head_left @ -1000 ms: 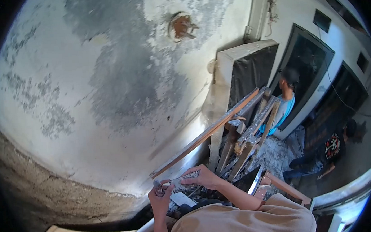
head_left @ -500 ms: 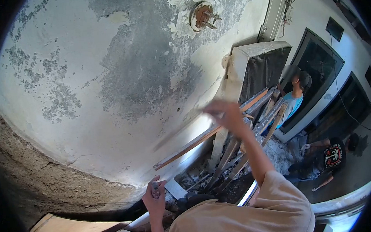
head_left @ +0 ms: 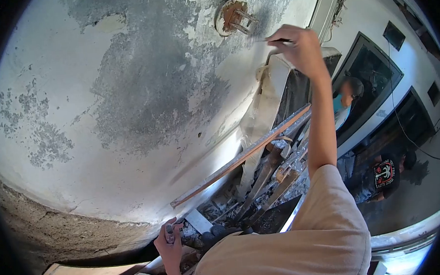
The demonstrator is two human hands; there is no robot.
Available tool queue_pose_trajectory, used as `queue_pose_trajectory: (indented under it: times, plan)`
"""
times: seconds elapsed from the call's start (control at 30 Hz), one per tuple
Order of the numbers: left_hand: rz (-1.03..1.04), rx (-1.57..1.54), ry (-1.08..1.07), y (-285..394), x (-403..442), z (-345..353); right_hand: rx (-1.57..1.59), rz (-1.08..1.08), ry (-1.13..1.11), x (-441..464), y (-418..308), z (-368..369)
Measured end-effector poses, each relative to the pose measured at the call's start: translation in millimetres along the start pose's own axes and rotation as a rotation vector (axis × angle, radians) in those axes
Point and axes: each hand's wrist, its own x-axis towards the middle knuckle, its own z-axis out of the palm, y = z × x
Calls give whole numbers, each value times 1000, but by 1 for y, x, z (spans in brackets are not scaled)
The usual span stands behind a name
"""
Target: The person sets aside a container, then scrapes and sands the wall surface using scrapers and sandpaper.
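Shirt print [head_left: 384,172] unreadable, left hand [head_left: 168,246] clamped on greyish object [head_left: 170,233], right hand [head_left: 301,52] apart, pinching blurred item [head_left: 263,39]

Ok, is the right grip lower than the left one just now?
No, the right grip is raised high in front of the wall, while the left grip is low, near the bottom of the view.

Glare whitened the stained wall [head_left: 144,106] low behind a slanting plank [head_left: 241,159], while shadow dimmed the doorways [head_left: 375,67] at right; the fisheye view bent straight edges, and black filled all 4 corners.
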Motion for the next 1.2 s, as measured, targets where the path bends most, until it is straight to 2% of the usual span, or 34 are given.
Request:
queue_pose_trajectory:
  times: [0.1, 0.17, 0.27, 0.33, 0.4, 0.43, 0.47, 0.57, 0.63, 0.67, 0.73, 0.8, 0.87, 0.9, 0.93, 1.0, 1.03, 1.13, 1.2]
  plan:
    - [21, 60, -19, -3, 6, 2, 39, -21, 33, 4, -1, 0]
    - [220, 129, 49, -10, 11, 6, -6, -141, -90, 6, -9, 27]
    - [251, 249, 150, -7, 17, 8, -15, -59, -151, 5, 0, 13]
    - [323, 256, 196, -1, 24, 14, 73, -2, -101, 5, 5, 2]
    - [391, 265, 240, 7, 30, 23, 159, 44, 45, 3, 8, 3]
    - [426, 301, 234, 10, 34, 28, 82, -74, -75, 4, 5, 24]
    - [464, 338, 227, 11, 36, 31, 28, -52, -161, 2, 0, 29]
    - [435, 386, 175, 1, 44, 37, -19, -32, -190, -6, 17, 14]
    - [431, 439, 137, -13, 50, 43, -34, 63, -34, -6, 28, -5]
    - [446, 471, 93, -23, 51, 46, -41, 64, -33, -1, 31, -13]
    - [465, 506, 48, -28, 50, 47, -272, 50, 121, 13, 28, -34]
    - [517, 548, 100, -23, 50, 51, -330, 38, 123, 17, 25, -20]
    - [513, 566, 128, -24, 54, 57, -421, -171, 35, 10, 51, 28]
    - [517, 591, 160, -26, 57, 59, -452, -166, -72, 6, 42, 30]
    - [517, 590, 162, -28, 59, 59, -453, -168, -70, 4, 42, 24]
    - [533, 659, 175, -30, 66, 61, -303, 1, -48, 4, 47, 5]
    - [536, 656, 179, -33, 70, 62, -268, 26, 33, 6, 44, -6]
    - [581, 666, 189, -35, 73, 64, -200, -54, 178, 7, 47, 3]
    - [587, 723, 168, -29, 70, 61, -386, -114, -150, 2, 45, 33]
